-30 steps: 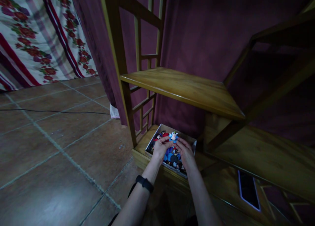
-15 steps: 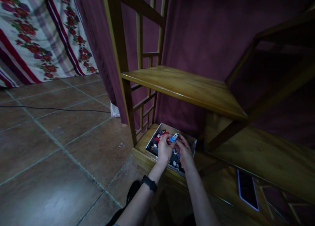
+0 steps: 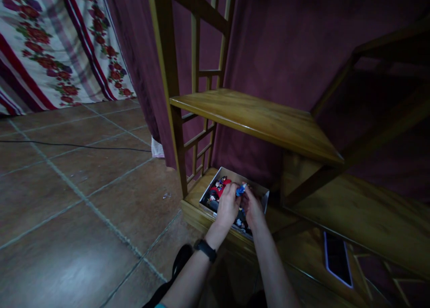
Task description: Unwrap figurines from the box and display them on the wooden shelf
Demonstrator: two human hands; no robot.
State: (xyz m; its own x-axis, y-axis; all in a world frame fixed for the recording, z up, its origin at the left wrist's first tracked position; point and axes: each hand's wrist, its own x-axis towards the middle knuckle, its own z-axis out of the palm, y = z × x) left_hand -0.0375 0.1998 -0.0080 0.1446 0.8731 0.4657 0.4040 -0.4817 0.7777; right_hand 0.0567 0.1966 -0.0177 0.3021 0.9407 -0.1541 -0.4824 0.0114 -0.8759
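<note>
A little blue figure is being held just over an open box, basically between two sets of fingertips. It's being pinched by the left hand, fingers mostly curled in, and its other side is being gripped by the right hand, curled a bit looser. More small figures are being held in the box, which is being supported by a low wooden shelf. A black wristband is being worn on the left.

The figurine over the pale box is blue and white; figures inside the box show red, black and white. The curtain behind the box is plum (the white cloth far left of the box carries red roses and stripes).
</note>
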